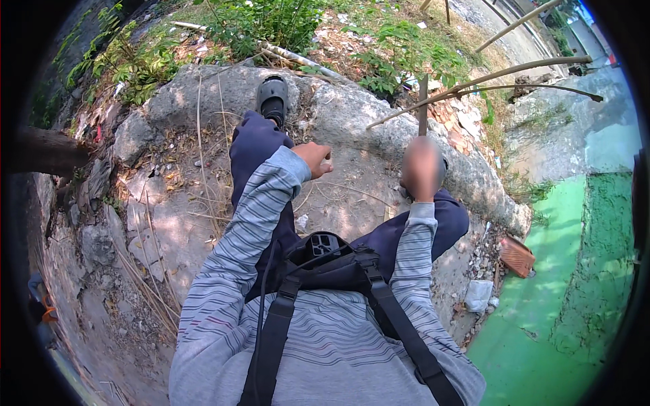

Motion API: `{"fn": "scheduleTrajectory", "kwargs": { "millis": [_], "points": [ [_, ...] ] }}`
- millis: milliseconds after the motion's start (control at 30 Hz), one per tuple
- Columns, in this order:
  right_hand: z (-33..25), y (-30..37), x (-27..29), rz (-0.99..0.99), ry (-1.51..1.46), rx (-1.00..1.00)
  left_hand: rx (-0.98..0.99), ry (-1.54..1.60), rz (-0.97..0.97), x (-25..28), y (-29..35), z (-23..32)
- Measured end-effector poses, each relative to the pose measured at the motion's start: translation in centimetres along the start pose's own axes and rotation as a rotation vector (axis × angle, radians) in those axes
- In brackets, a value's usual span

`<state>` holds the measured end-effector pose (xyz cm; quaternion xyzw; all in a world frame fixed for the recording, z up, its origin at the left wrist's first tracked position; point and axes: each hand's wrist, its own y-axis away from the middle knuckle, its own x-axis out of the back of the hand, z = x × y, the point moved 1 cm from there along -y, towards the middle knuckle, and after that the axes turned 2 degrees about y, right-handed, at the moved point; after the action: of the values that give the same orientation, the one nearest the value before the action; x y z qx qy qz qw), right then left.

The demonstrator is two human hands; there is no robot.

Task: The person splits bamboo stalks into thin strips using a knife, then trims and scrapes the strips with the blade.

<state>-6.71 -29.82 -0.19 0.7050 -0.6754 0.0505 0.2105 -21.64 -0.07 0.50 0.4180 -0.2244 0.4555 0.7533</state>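
My right hand point(423, 177) is above my right foot, its outline partly smeared over. It is closed on a machete point(423, 105), whose narrow, dark flat blade points away from me; the handle is hidden in the hand. A bare forked branch point(474, 86) crosses the blade on the far side of the hand. Near my left knee, my left hand point(315, 160) hangs over the ground with its fingers curled in. Nothing shows in it, and it is apart from the branch and the blade.
My sandalled left foot point(273, 95) rests by a rocky ledge point(203, 91). Leafy shrubs point(271, 27) and a pale pole point(298, 59) lie beyond. At right are a reddish-brown block point(516, 256), a crumpled clear bag point(479, 295) and a green surface point(542, 291). A log point(51, 151) juts in from the left.
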Motion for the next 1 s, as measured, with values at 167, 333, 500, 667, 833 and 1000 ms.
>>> {"fn": "scheduleTrajectory", "kwargs": {
  "millis": [167,333,500,667,833,1000],
  "points": [
    [-7.4,2.3,3.4,-0.016,-0.052,0.03,0.092,0.033,-0.001,0.8,0.5,-0.1],
    [0.7,-2.0,0.2,-0.096,0.186,-0.067,0.061,0.01,0.017,1.0,-0.5,0.2],
    [3.1,-3.4,-2.9,-0.014,0.338,0.005,0.055,0.03,0.017,0.2,-0.5,-0.2],
    [1.0,-4.8,-2.0,-0.126,0.135,0.005,0.03,0.023,0.072,0.8,-0.2,0.1],
    [3.7,-4.4,-2.2,-0.077,0.157,-0.032,0.031,0.031,0.043,0.0,-0.6,0.0],
    [2.4,-3.1,-2.4,-0.004,0.138,-0.001,0.044,0.03,0.059,0.3,-0.2,-0.2]
  ]
}}
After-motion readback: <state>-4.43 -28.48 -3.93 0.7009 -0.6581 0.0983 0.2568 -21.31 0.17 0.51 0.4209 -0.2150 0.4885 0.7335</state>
